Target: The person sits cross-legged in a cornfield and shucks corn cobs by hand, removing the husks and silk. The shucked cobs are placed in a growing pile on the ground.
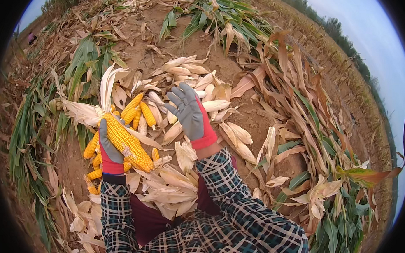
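Observation:
My left hand (110, 146), in a grey and red work glove, grips a yellow corn cob (125, 140) with its tip slanting down to the right. Pale husk leaves (107, 88) are peeled back but still hang at the cob's stalk end. A whitish patch marks its kernels near the tip. Gloved alike, my right hand (188, 112) is raised with fingers apart and nothing in it. Below and beyond it lies a heap of corn ears in dry husks (188, 70). Bare yellow cobs (132, 108) lie beyond and beside my left hand, partly hidden by it.
Loose dry husks (169, 193) pile up against my legs. Green corn stalks (25, 146) lie along the left, with more leafy stalks (227, 19) at the far side. A bank of dry stalks (305, 90) runs down the right. A distant person (31, 38) shows at far left.

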`<state>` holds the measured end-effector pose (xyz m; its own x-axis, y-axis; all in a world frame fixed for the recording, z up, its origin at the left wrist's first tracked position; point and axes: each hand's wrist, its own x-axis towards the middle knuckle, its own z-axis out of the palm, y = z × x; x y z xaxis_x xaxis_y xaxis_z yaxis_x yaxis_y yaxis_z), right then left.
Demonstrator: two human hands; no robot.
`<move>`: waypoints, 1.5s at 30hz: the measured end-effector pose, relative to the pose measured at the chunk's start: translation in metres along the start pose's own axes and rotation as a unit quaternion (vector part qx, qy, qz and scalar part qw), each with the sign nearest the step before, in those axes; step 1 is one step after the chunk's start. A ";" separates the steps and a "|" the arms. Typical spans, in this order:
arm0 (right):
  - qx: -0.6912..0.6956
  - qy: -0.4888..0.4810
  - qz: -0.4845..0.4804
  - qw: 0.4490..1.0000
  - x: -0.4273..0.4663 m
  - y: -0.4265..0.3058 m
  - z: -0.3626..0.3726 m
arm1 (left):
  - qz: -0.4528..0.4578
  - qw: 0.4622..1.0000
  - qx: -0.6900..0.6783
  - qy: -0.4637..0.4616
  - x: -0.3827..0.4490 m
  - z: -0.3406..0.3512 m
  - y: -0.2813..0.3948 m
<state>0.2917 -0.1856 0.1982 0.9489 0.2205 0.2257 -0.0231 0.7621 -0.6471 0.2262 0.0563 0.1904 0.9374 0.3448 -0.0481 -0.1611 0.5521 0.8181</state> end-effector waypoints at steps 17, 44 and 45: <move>-0.034 -0.138 0.498 0.856 -0.086 0.067 0.033 | -0.120 0.977 -0.171 -0.038 0.014 -0.036 0.002; -0.185 -0.041 0.439 0.878 -0.077 -0.009 0.000 | 0.165 0.866 -0.226 0.415 0.065 -0.273 0.089; -0.185 0.010 0.405 0.895 -0.073 -0.015 -0.001 | 0.135 0.896 -0.204 0.369 0.068 -0.250 0.081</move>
<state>0.2229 -0.2137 0.1901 0.6736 0.5959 -0.4373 -0.6034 0.1017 -0.7909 0.2000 0.3142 0.1102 0.4114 0.8334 -0.3690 -0.5932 0.5522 0.5858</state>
